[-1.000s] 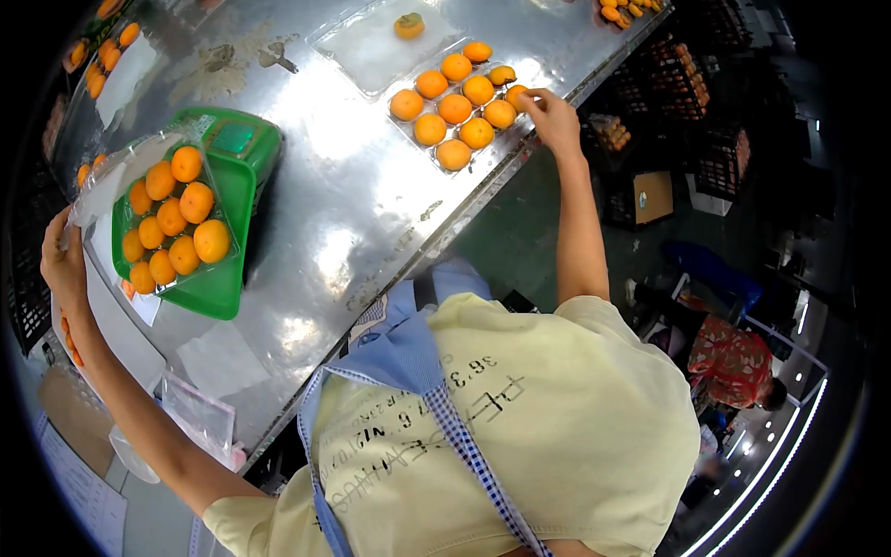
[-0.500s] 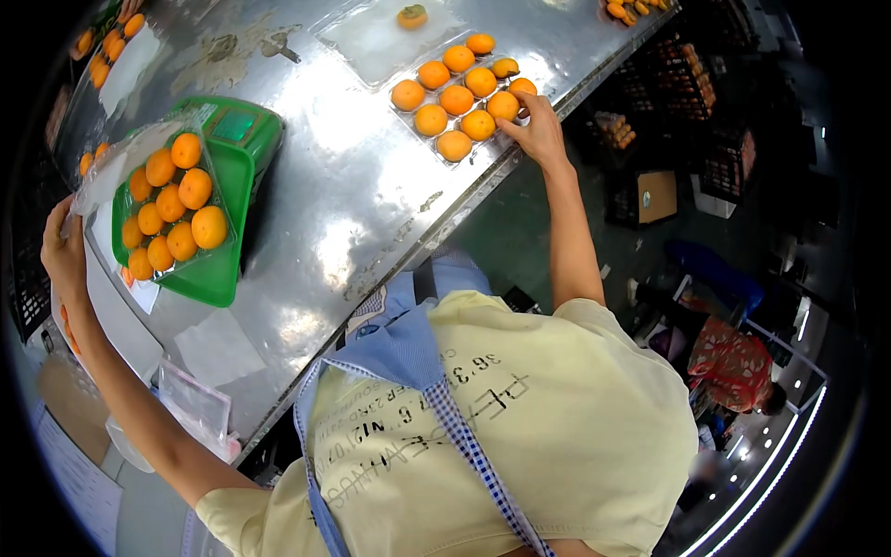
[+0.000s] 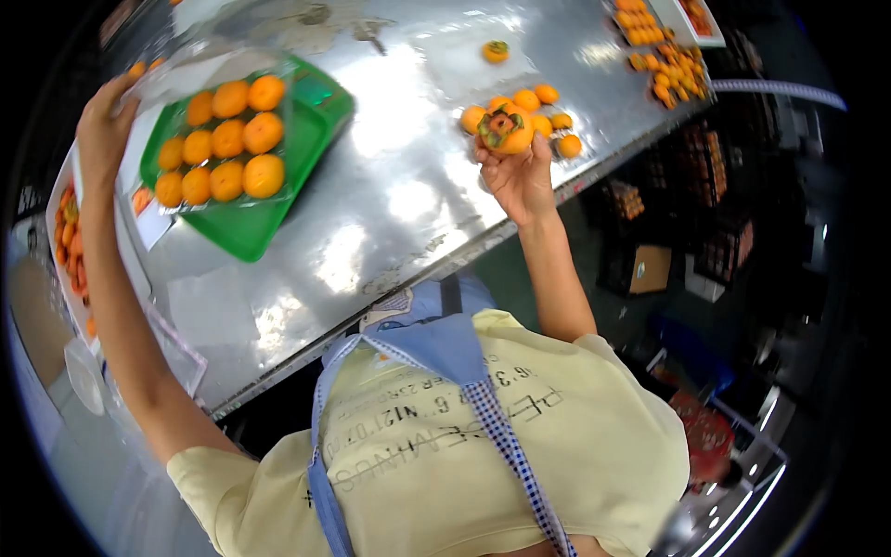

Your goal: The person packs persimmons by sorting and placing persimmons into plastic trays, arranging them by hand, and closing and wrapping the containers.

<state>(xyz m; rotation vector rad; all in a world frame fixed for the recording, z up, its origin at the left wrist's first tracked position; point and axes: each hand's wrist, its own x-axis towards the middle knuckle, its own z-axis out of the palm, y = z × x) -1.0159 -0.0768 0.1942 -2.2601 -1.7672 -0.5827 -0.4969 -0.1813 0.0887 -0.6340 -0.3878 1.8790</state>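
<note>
My right hand (image 3: 520,176) grips a persimmon (image 3: 510,135), raised above the table with its leafy calyx facing up. Beyond and partly behind it are several more persimmons (image 3: 541,124) in a clear tray, mostly covered by my hand and the held fruit. On the left, a clear plastic clamshell with rows of persimmons (image 3: 227,137) rests on a green scale (image 3: 255,232). Its clear lid (image 3: 190,74) stands open, and my left hand (image 3: 111,121) has its fingers closed at the lid's outer edge.
A single persimmon (image 3: 496,51) lies on a clear sheet farther back on the metal table (image 3: 390,223). Loose small orange fruit (image 3: 673,74) sits at the far right end. Dark crates (image 3: 705,167) and a cardboard box (image 3: 650,269) stand on the floor to the right.
My right hand has lifted a persimmon from the filled tray and turned its calyx upward. My left hand stays at the lid. The whole view has shifted.
</note>
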